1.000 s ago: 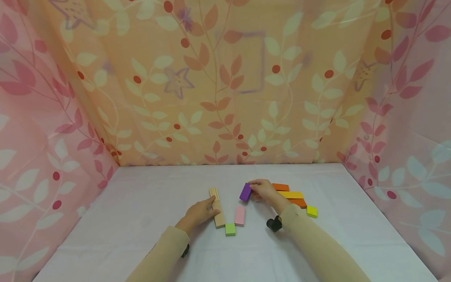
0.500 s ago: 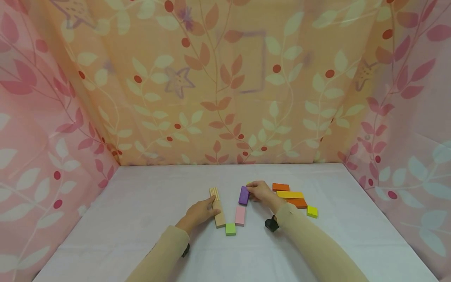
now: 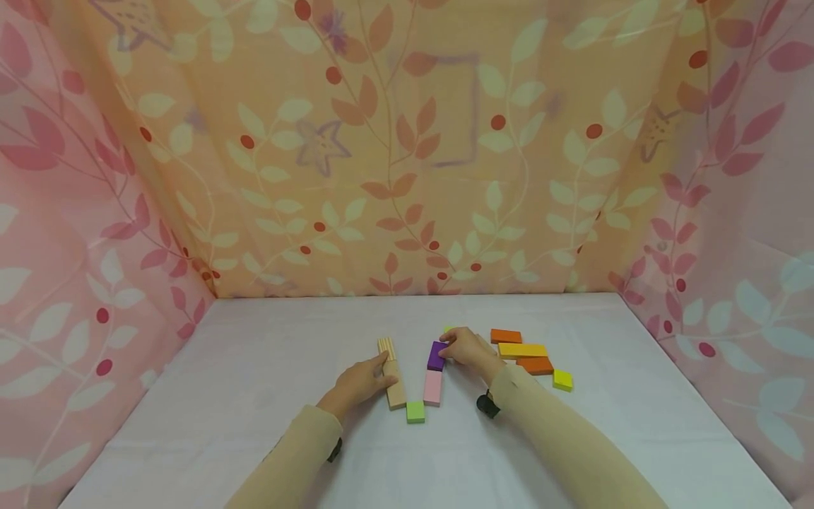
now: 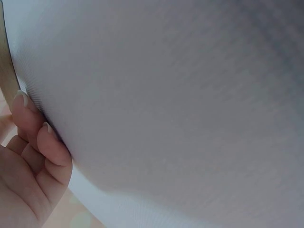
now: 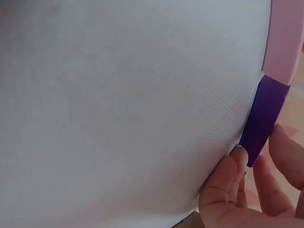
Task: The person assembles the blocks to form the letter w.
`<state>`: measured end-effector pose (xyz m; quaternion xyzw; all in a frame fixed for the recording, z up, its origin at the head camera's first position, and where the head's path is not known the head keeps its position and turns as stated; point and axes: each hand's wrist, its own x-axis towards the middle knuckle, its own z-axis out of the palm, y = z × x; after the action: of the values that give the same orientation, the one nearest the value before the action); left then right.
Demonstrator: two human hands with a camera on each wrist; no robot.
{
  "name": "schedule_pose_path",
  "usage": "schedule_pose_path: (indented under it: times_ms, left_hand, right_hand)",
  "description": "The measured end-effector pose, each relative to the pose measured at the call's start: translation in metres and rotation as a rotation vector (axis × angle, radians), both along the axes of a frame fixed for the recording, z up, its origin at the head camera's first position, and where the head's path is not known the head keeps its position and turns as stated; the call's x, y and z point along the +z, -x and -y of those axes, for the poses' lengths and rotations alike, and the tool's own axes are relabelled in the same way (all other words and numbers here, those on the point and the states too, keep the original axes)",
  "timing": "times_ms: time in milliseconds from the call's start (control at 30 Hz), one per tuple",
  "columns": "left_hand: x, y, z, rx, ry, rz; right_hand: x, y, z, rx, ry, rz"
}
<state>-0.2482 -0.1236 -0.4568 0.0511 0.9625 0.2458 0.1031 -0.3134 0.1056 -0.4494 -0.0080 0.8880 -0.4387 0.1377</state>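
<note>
In the head view, my left hand holds a plain wooden block by its left side, thumb lying across it. A ridged light wood piece continues from its far end. My right hand pinches a purple block by its far end. In the right wrist view, the purple block's near end meets a pink block. A green block lies between the near ends of the wooden and pink blocks, forming a V. In the left wrist view, curled fingertips lie beside the wood.
Right of my right hand lie an orange block, a long yellow-orange block, another orange block and a small yellow block. A yellow-green piece is partly hidden behind my right hand. White cloth covers the table; floral curtains surround it.
My right hand has brought the purple block toward me and slightly left, turning it into line against the pink block's far end. My left hand stays on the wooden block.
</note>
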Motion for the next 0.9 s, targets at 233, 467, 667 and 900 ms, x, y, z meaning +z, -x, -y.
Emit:
schedule_pose_path:
  times_ms: [233, 467, 667, 900]
  left_hand:
    - [-0.0006, 0.0006, 0.0007, 0.008, -0.001, 0.012]
    - [-0.0013, 0.0008, 0.0005, 0.004, -0.008, 0.007]
    - [-0.0024, 0.0012, 0.0005, 0.005, -0.008, 0.004]
    - [-0.0021, 0.0008, 0.0009, 0.003, -0.004, -0.002]
  right_hand:
    - [-0.0008, 0.0, 0.0, 0.025, -0.053, -0.017]
    - [-0.0034, 0.0009, -0.0015, 0.046, -0.069, -0.023]
    - [-0.0029, 0.0005, -0.0025, 0.057, -0.116, -0.015]
    - [-0.0034, -0.0003, -0.0024, 0.069, -0.12, -0.025]
